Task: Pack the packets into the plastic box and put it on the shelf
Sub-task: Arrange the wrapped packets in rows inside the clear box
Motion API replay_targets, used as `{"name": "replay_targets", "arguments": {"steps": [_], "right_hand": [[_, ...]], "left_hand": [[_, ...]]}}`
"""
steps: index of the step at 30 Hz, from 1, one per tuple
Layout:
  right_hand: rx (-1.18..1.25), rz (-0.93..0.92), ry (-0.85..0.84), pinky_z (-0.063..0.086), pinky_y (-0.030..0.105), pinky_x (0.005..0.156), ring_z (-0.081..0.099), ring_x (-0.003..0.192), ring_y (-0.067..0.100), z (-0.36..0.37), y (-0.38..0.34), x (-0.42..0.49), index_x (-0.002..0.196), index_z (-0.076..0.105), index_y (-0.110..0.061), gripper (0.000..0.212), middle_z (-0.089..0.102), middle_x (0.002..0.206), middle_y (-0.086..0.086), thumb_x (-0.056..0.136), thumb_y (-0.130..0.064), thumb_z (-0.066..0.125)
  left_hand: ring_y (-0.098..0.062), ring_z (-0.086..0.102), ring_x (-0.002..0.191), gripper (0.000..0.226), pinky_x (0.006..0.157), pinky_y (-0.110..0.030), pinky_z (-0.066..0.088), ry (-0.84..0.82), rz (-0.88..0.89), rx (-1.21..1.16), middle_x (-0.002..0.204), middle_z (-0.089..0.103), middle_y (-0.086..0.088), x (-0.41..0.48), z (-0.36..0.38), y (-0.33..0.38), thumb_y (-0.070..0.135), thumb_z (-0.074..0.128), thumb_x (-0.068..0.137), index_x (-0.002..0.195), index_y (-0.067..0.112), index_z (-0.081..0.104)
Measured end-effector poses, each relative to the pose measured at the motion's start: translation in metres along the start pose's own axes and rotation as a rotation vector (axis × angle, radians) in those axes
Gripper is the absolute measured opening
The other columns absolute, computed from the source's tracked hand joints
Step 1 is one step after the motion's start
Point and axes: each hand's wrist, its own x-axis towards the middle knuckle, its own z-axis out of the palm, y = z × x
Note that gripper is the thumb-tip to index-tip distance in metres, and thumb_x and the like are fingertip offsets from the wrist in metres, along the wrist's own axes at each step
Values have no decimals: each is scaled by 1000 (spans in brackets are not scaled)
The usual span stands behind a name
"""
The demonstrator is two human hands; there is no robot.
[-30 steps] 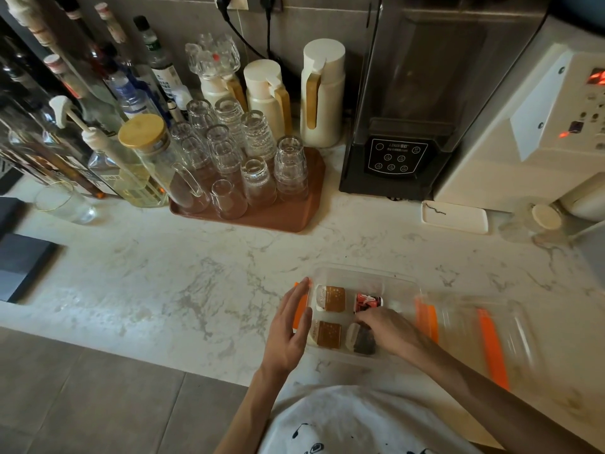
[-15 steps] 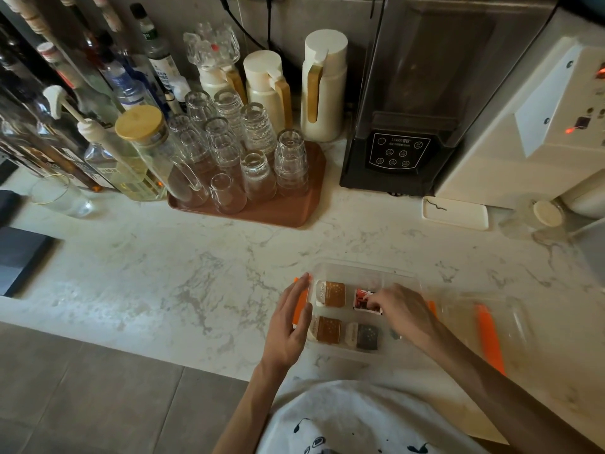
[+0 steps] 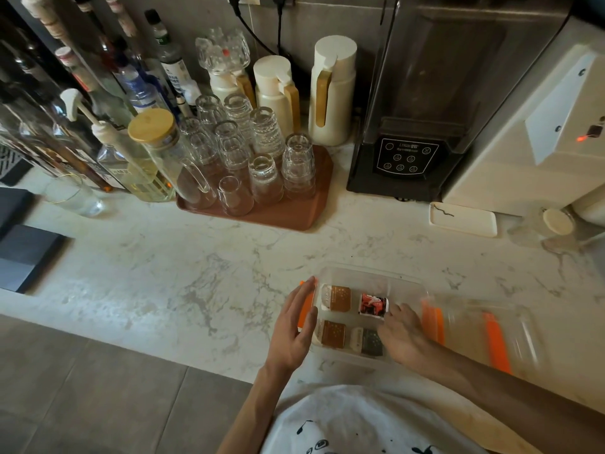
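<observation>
A clear plastic box [image 3: 370, 273] with orange clips stands on the marble counter near its front edge. Inside lie several small packets: two brown ones [image 3: 337, 298] on the left, a red one [image 3: 373, 304] at the back right, a dark one [image 3: 368, 342] at the front right. My left hand [image 3: 294, 329] rests flat against the box's left end with its fingers straight, over the orange clip. Inside the box is my right hand [image 3: 404, 335], fingertips touching the red packet's right edge. The clear lid [image 3: 484, 332] with orange clips lies to the right of the box.
A brown tray [image 3: 294, 217] of upturned glasses stands behind, with bottles and a jar at the left, cream jugs at the back. A black blender base [image 3: 402, 162] and a cream machine [image 3: 523, 152] fill the back right. A small white dish [image 3: 463, 221] lies near them.
My right hand moved from the dark front packet to the red packet at the back right. The left hand stayed at the box's left end.
</observation>
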Motion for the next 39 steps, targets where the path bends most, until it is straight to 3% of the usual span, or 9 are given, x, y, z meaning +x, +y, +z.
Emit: {"name": "replay_targets", "arguments": {"steps": [4, 8, 13, 18, 23, 27, 33, 36, 39], "right_hand": [[325, -39, 84, 45, 33, 88, 63, 108, 24, -4, 14, -6, 115, 66, -13, 22, 69, 116, 7, 96, -18, 56], [846, -29, 212, 42, 29, 62, 64, 82, 18, -1, 38, -12, 104, 62, -19, 19, 64, 87, -5, 95, -13, 46], [1680, -90, 116, 51, 26, 66, 66, 74, 4, -4, 46, -21, 98, 71, -33, 17, 74, 84, -10, 98, -25, 55], [1942, -192, 94, 55, 20, 68, 70, 81, 6, -3, 42, -26, 108, 71, -22, 17, 75, 86, -7, 92, -28, 67], [2224, -231, 26, 60, 37, 72, 72, 95, 25, -2, 38, -26, 117, 63, -9, 30, 74, 104, 13, 92, -24, 67], [2202, -238, 39, 60, 39, 69, 71, 102, 31, 1, 38, -23, 113, 55, -5, 25, 73, 108, 16, 93, -20, 61], [2045, -248, 143, 55, 33, 73, 65, 79, 20, -1, 38, -19, 85, 67, -25, 27, 68, 82, 3, 81, -51, 74], [1954, -238, 295, 55, 26, 75, 67, 90, 15, 1, 39, -16, 97, 69, -32, 10, 70, 98, -3, 93, -23, 66], [1779, -221, 386, 54, 27, 86, 66, 104, 12, -1, 42, -16, 114, 61, -46, 45, 62, 116, 1, 91, -8, 65]], "left_hand": [[-5, 45, 144, 52, 117, -36, 43, -1, -1, -2, 154, 49, 12, 0, 0, 0, 40, 45, 103, 152, 25, 45], [-6, 46, 143, 51, 117, -37, 43, 7, 4, -2, 153, 50, 11, 0, 1, 1, 39, 45, 103, 152, 24, 46], [-4, 46, 143, 52, 116, -28, 42, 8, 9, 1, 153, 50, 13, 0, 3, 0, 42, 44, 102, 151, 23, 47], [-2, 44, 143, 53, 114, -16, 37, 7, 22, 19, 153, 49, 14, 1, 3, -3, 43, 44, 102, 151, 22, 47], [-1, 45, 142, 52, 113, -13, 37, 11, 20, 14, 152, 48, 20, 0, 4, -4, 42, 44, 103, 151, 24, 47], [0, 46, 141, 51, 111, -12, 37, 9, 27, 10, 152, 48, 22, 1, 3, -5, 42, 44, 103, 151, 26, 47], [1, 44, 142, 52, 112, -12, 36, 6, 30, -2, 152, 47, 22, 1, 3, -2, 41, 45, 102, 150, 21, 48], [2, 43, 142, 53, 112, -12, 35, 4, 29, 0, 152, 47, 22, 1, 3, -2, 41, 44, 102, 150, 20, 48], [1, 44, 142, 53, 113, -13, 36, 4, 26, -1, 152, 48, 18, 0, 2, -2, 41, 45, 102, 150, 20, 48]]}}
